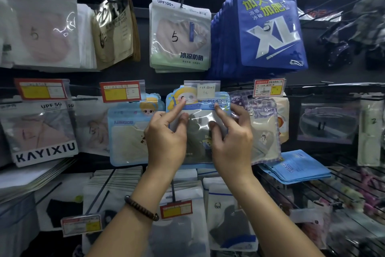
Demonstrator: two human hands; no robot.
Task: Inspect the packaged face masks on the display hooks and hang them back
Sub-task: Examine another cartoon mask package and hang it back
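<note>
Gripped between left hand (pixel 166 138) and right hand (pixel 231 142), the blue mask packet (pixel 198 107) is raised under the price tag (pixel 205 90); forefingers (pixel 177 109) are stretched to its top, likely for rehanging.

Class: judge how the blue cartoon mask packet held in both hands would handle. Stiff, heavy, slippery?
Probably floppy: the blue cartoon mask packet is thin, its clear film wrinkled. Likely light: left hand and right hand pinch it by fingertips. Glossy glare suggests a slippery grip.

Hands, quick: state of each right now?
Left hand: holds the blue children's mask packet.
Right hand: holds the same packet.
</note>
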